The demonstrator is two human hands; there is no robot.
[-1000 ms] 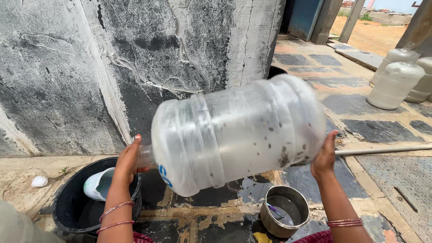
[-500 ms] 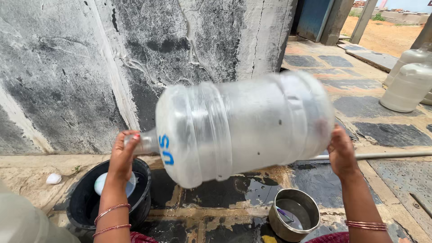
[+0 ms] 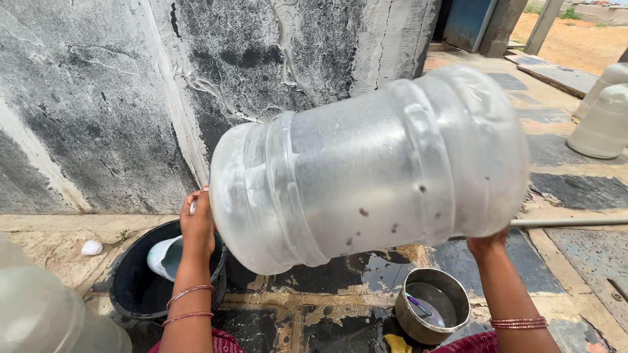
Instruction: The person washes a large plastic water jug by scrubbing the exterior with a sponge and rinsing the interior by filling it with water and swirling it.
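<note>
Large clear water jug (image 3: 373, 170) held up on its side in both my hands.

My left hand (image 3: 197, 225) had its fingers closed around the neck end; my right hand (image 3: 487, 243) propped the base, finger state unclear. Long axis ran left-right, neck tilted lower, above the black bucket (image 3: 131, 287) and steel pot (image 3: 433, 312).

The big jug (image 3: 373, 176) is cloudy clear plastic with dark specks; the bucket (image 3: 131, 294) is black, the pot (image 3: 432, 314) silver, the wall (image 3: 98, 98) mottled grey.

Large clear jug (image 3: 373, 176) between both hands, tilted
</note>
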